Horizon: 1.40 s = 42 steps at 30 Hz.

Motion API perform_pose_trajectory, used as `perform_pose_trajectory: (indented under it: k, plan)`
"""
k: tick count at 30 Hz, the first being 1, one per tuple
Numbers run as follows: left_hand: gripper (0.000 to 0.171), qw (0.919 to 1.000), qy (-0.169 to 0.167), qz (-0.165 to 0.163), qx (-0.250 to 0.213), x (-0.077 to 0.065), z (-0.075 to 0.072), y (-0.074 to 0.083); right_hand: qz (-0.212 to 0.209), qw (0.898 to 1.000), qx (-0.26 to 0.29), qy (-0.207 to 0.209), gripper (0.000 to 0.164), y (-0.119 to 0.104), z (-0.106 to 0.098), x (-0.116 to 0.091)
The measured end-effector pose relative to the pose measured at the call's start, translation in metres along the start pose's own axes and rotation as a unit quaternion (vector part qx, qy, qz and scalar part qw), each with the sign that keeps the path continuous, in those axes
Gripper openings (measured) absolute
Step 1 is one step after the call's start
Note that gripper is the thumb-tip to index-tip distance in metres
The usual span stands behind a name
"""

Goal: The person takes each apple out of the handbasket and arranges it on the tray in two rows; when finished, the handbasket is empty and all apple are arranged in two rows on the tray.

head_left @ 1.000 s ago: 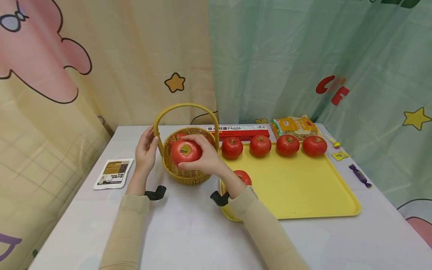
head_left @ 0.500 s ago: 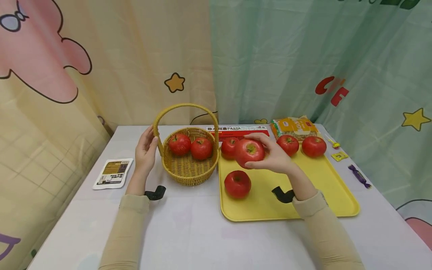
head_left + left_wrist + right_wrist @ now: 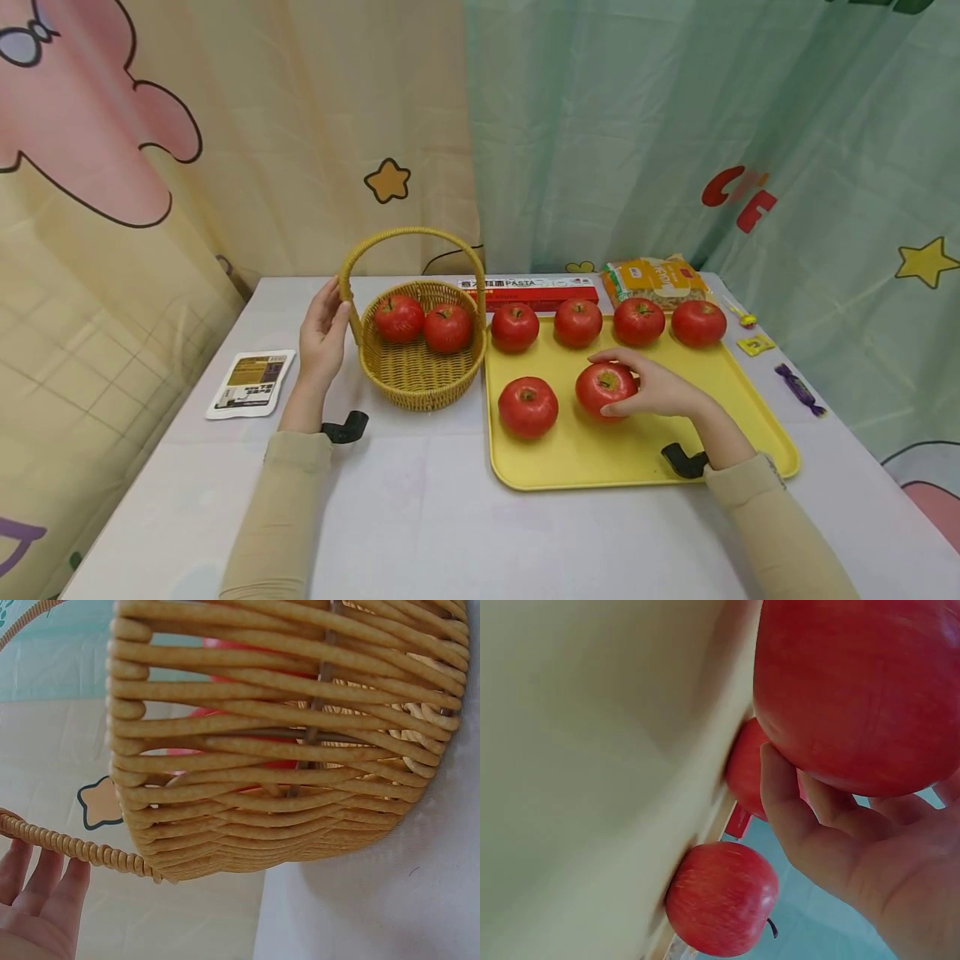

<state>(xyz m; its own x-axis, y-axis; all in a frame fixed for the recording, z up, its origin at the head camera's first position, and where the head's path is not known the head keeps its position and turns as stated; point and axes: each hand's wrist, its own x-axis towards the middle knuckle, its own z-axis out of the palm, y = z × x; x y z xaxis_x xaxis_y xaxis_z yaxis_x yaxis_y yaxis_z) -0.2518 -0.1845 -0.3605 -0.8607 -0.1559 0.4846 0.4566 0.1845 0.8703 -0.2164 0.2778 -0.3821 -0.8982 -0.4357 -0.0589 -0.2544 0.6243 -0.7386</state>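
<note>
My right hand (image 3: 651, 387) grips a red apple (image 3: 604, 389) low over the front half of the yellow tray (image 3: 652, 467), thumb on its near side and fingers on its far side. In the right wrist view the held apple (image 3: 862, 690) fills the upper right, close to the tray surface. Another apple (image 3: 528, 407) sits to its left on the tray. Over on the left, my left hand (image 3: 322, 340) rests its nearly straight fingers (image 3: 64, 900) against the handle (image 3: 82, 847) of a wicker basket (image 3: 422, 387). Two apples (image 3: 447, 328) lie inside that basket.
A row of several apples (image 3: 578, 322) lines the tray's back edge. Behind them are a red pasta box (image 3: 540, 296) and an orange food bag (image 3: 656, 283). Wrapped candies (image 3: 800, 390) lie to the right; a white flat packet (image 3: 251, 384) lies at left.
My right hand has carried the apple from over the basket rightward and down to the tray's front half. My left hand has stayed at the basket handle.
</note>
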Motion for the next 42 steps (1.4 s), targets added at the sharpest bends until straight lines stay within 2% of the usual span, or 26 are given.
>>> perform_pose_trajectory:
  k: [5, 15, 23, 30, 32, 35, 42]
  plan:
    - [0.043, 1.0000, -0.001, -0.004, 0.000, 0.000, 0.000, 0.000, 0.004, 1.000, -0.011, -0.020, 0.068, 0.005, 0.003, -0.001]
    - [0.043, 1.0000, -0.001, -0.002, 0.000, 0.000, 0.000, 0.001, 0.011, 0.999, 0.007, -0.047, 0.067, 0.009, 0.004, -0.003]
    - [0.043, 1.0000, -0.001, -0.001, 0.007, 0.000, 0.000, 0.000, 0.001, 0.998, 0.015, -0.053, 0.068, 0.010, 0.005, -0.004]
    - [0.043, 0.9996, 0.010, 0.019, -0.018, 0.008, -0.003, -0.027, -0.004, 0.998, -0.009, -0.058, 0.071, -0.001, 0.004, 0.000]
    - [0.042, 0.9996, 0.012, 0.022, -0.013, 0.009, -0.004, -0.029, -0.012, 0.999, -0.009, -0.048, 0.071, -0.010, 0.003, 0.004]
    - [0.043, 0.9995, 0.011, 0.023, -0.015, 0.009, -0.004, -0.028, -0.046, 0.999, -0.007, -0.018, 0.069, -0.034, 0.003, 0.016]
    - [0.042, 0.9998, 0.007, 0.014, -0.012, 0.000, 0.001, -0.003, -0.101, 0.993, 0.047, 0.031, 0.067, -0.120, 0.016, 0.055]
